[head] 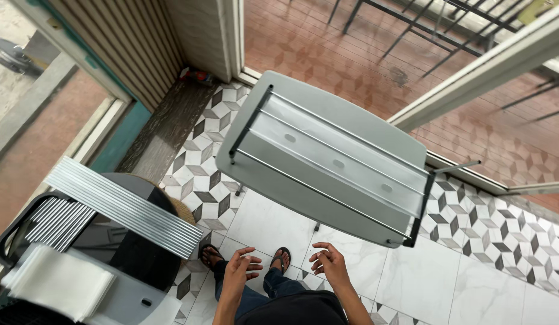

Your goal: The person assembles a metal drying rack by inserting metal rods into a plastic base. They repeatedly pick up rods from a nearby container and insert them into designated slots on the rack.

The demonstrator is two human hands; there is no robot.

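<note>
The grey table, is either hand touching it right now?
No, the left hand and right hand hover empty, apart from the grey table.

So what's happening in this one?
A person stands on a tiled floor in sandals, both hands empty and raised with fingers loosely curled. The left hand and right hand are nearest a grey table with black metal rails, not touching it. A bundle of metal rods lies to the left.
</note>
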